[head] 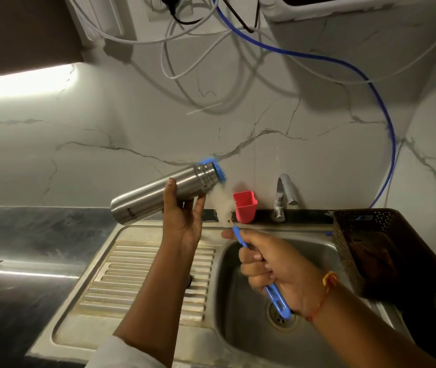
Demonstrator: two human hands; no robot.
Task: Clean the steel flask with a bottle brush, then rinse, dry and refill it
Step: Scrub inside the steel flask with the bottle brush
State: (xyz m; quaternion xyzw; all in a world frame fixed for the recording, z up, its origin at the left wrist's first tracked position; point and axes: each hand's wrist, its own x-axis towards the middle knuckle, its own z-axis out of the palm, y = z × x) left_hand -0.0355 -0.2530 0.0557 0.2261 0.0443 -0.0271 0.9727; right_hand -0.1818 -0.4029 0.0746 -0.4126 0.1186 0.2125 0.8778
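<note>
Left grip point(185, 221) holds flask point(153, 195); right grip point(272, 269), brush point(280, 302)

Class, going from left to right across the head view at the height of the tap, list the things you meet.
steel flask → red cup → tap → brown basket

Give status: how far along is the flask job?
Done: cap off, flask neck bare. In hand: left hand holds it tilted; right hand holds the brush, bristles at its mouth. Left: rinse, dry, refill; no stream visible at the tap.
</note>
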